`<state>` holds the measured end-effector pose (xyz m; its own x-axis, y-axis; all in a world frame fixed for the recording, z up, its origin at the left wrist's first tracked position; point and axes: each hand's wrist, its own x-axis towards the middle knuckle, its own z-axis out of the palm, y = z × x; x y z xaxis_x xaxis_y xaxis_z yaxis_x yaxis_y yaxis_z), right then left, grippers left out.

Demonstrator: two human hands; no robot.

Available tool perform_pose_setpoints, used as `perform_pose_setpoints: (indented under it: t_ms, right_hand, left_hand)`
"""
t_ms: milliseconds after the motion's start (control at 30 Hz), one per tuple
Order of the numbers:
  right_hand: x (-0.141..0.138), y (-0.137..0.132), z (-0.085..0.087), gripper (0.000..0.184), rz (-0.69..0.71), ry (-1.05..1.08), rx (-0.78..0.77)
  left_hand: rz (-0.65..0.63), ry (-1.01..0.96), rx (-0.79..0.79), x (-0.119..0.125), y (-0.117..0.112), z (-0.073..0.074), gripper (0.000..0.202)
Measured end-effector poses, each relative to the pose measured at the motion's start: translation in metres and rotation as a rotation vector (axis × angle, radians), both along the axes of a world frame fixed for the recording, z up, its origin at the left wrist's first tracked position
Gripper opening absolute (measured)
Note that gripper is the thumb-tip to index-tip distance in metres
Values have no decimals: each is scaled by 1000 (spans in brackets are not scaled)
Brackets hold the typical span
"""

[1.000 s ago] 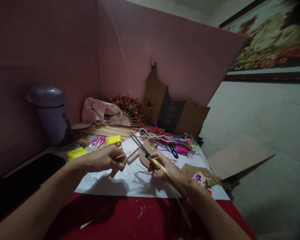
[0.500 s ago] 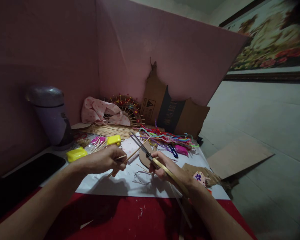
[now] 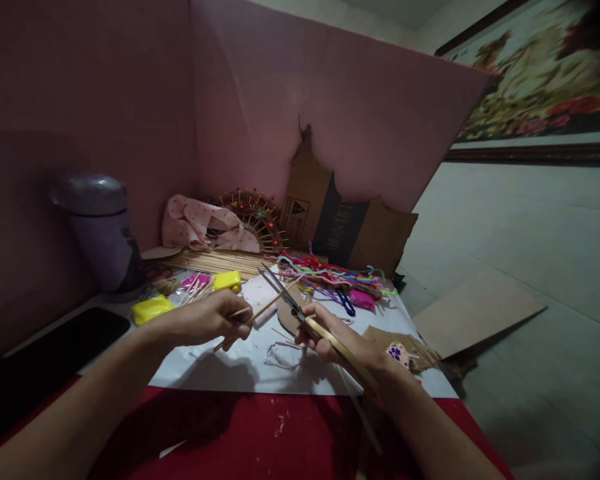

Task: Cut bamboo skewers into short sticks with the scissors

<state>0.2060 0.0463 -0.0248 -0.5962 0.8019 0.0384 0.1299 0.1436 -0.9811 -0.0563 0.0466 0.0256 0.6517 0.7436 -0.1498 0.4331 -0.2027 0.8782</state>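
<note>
My left hand (image 3: 225, 318) is closed around thin wooden sticks (image 3: 270, 304); one of them slants up and to the right, across the scissor blades. In my right hand (image 3: 325, 330) is a pair of scissors (image 3: 336, 343) with pale yellowish handles. The blades are parted and point up and to the left, with the stick lying at or between them; whether they touch it I cannot tell. Behind the scissors lies a cut cardboard piece (image 3: 286, 313) with a rounded edge. White scraps (image 3: 283, 355) and short stick bits lie on the white sheet (image 3: 210, 367) below my hands.
A purple tumbler (image 3: 100, 233) and a black phone (image 3: 80, 337) stand and lie on the left. Yellow packets (image 3: 153, 309), a stick bundle (image 3: 220, 261) and colourful pipe cleaners (image 3: 330, 273) lie further back. Torn cardboard (image 3: 350, 220) leans on the pink wall. Red cloth (image 3: 240, 433) covers the front.
Hardly anything differs. Both hands keep nearly the same place, with the stick still crossing the parted scissor blades; the whole view has shifted very slightly.
</note>
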Motion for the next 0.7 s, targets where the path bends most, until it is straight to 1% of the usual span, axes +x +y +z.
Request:
perform_pose_setpoints:
  t_ms: [100,167,233,300,367,433,533,700]
  right_hand:
    - [-1,1,-1,47,-22,-8,9]
    - [-3,-1,3,48,-18,-3,1]
    - [-5,-6,11,50,-14,-2,-6]
    - [-8,-13,23,50,-41,-26,3]
    - [-11,-19,34,44,-74,-75,-4]
    - [-12,-23,40,40,-87,-94,8]
    - [-13,-23,37,40,-92,-67,26]
    - [-12,-15,18,43,-97,-42,50]
  left_hand:
    - [-16,-9,-9,0,1,1,12]
    - [-34,-13,-25,0,1,0,11]
    - [-40,-26,-38,-1,2,0,11]
    - [-37,-29,-38,-1,3,-1,11]
    - [-35,-23,-32,-1,2,-1,11]
    - [-35,-15,-28,-1,2,0,10]
    - [-27,-8,-12,-2,2,0,10]
    - [-15,40,47,-4,5,-4,10]
